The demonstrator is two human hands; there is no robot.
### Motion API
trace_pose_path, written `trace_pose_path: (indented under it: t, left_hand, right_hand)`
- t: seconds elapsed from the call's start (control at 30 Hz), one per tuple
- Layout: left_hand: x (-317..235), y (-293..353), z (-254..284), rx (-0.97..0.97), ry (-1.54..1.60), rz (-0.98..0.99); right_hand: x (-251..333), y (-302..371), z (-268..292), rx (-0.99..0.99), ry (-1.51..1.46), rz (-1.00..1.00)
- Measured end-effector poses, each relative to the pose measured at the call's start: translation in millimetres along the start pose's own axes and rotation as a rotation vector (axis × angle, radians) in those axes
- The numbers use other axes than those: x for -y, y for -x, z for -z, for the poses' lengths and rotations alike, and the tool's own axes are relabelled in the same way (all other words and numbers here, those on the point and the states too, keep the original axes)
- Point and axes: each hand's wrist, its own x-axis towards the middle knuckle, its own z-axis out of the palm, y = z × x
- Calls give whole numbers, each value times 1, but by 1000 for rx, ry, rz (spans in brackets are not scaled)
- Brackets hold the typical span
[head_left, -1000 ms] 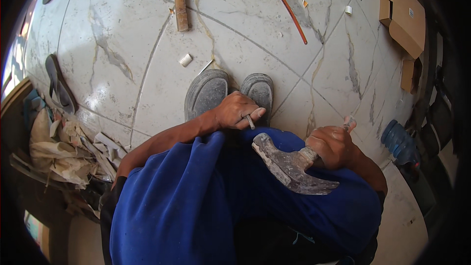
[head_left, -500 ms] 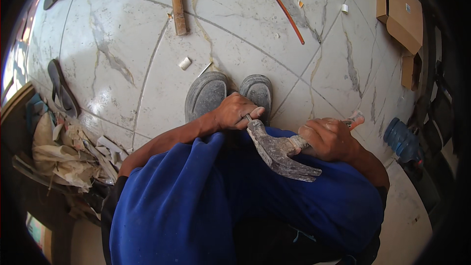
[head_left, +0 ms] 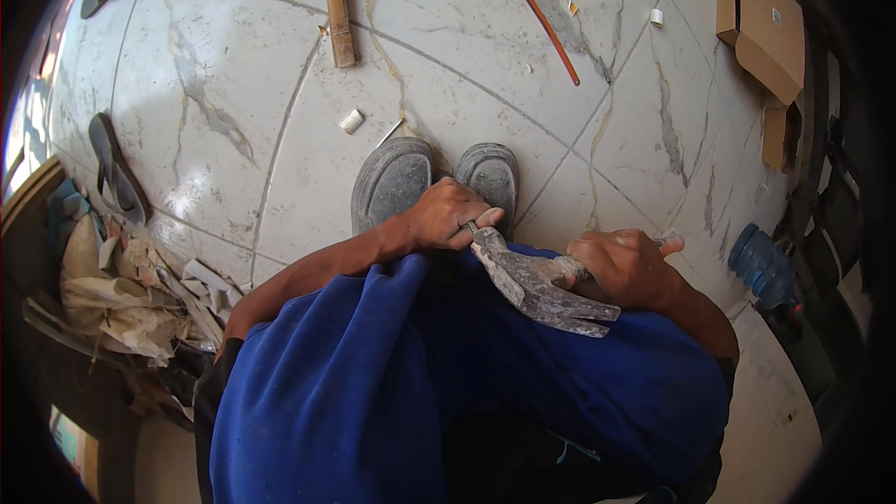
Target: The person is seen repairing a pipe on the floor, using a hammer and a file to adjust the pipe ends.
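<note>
A claw hammer (head_left: 534,287), grey and caked with pale dust, is in my right hand (head_left: 623,268), whose fingers wrap round its handle. Its claw hangs over my blue-clothed right thigh. At the hammer's striking face, the short end of a thin grey metal rod (head_left: 471,224) shows. My left hand (head_left: 450,213) is closed round that rod, thumb and fingers pressed together; the rest of it is hidden. Both hands are low, just in front of my dusty grey shoes (head_left: 397,177).
On the marble-look tiles ahead lie a wooden strip (head_left: 338,14), a red-and-black rod (head_left: 541,23) and small white fragments. Debris (head_left: 131,294) is heaped at left, near dark sandals (head_left: 117,168). At right are a cardboard box (head_left: 767,28) and a blue water bottle (head_left: 763,266).
The hammer has tilted in my right hand, its claw rising slightly and shifting right. My left hand and the rod stay in nearly the same place.
</note>
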Motion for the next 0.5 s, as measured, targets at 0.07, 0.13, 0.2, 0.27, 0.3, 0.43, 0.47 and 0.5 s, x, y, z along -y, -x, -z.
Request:
trace_pose_path:
  t: [0.07,0.13,0.2,0.27,0.3,0.43,0.47,0.5]
  left_hand:
    - [0,-2,2,-4,3,6]
    - [-3,-2,2,-8,11,14]
    - [-4,-4,3,10,3,55]
    - [-4,-2,2,-2,0,46]
    - [-4,-1,2,-13,1,37]
    - [2,2,4,12,50,47]
    - [0,5,9,41,118,113]
    - [-2,6,12,69,186,179]
  right_hand:
    - [1,1,1,-3,0,-1]
    - [2,6,2,-121,-59,105]
    - [3,3,1,-22,-41,50]
    - [3,2,1,74,-23,-8]
    - [2,4,1,13,-3,32]
    - [-4,18,-1,-160,-175,-2]
    - [-9,23,-2,-195,-303,-46]
    - [-15,28,-4,-193,-404,-137]
